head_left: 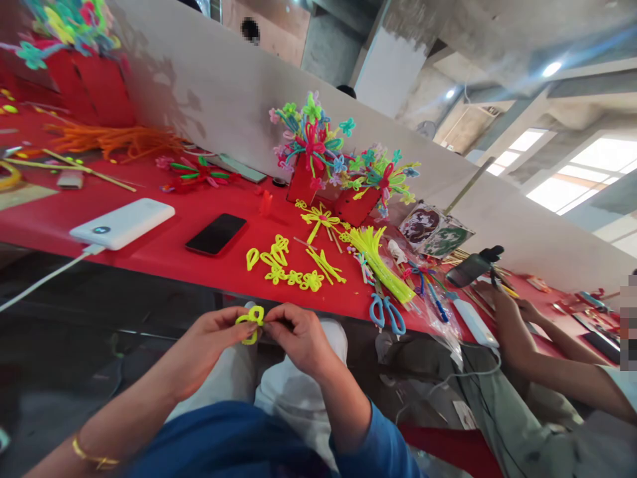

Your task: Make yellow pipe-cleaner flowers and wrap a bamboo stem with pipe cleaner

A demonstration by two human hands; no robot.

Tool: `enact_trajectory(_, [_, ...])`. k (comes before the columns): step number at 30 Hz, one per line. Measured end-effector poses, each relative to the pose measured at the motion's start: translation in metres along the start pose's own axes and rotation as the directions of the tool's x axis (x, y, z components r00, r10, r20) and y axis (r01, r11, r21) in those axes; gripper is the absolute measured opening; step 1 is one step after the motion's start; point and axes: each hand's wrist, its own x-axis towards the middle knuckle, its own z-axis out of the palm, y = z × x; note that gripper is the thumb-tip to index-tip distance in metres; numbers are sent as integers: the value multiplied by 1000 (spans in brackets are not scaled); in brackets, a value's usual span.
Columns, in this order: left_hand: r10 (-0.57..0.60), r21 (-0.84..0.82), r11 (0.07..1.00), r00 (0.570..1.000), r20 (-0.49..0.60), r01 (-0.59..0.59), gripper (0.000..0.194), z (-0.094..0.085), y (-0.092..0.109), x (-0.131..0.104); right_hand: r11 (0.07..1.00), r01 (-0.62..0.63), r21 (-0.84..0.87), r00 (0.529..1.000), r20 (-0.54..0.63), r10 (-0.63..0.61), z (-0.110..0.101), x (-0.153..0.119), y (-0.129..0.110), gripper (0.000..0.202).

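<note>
Left hand point(216, 337) and right hand point(300, 340), head view: the fingertips of both are drawn narrow on a yellow looped flower point(259, 317), which I see held above the lap, just short of the edge of the red table point(163, 255). The left fingers cover part of it. Directly beyond lie loose yellow loops and small flowers point(312, 281), with a larger yellow flower point(320, 218) behind them. To the right I note a bundle of yellow stems point(382, 264) and blue-handled scissors point(388, 313), whose handles reach the table edge. To the left lie a black phone point(216, 234) and a white power bank point(124, 222) with its cable attached. Two red boxes of colourful flowers point(302, 178) stand at the back before a pale partition point(209, 93), which closes off the table's far side. Farther right, I find a co-worker's forearm point(517, 332) beside a dark bottle point(470, 269).
</note>
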Motion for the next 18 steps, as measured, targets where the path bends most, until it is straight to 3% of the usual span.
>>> enact_trajectory(9, [-49,91,995,982,184,33,17,-1,3,-1,998,50,-46,997,69,-47,-7,-2,-5,16])
enact_trajectory(18, [-2,91,996,995,96,-7,17,2,-2,0,998,-25,-66,1000,-3,25,-5,-2,2,11])
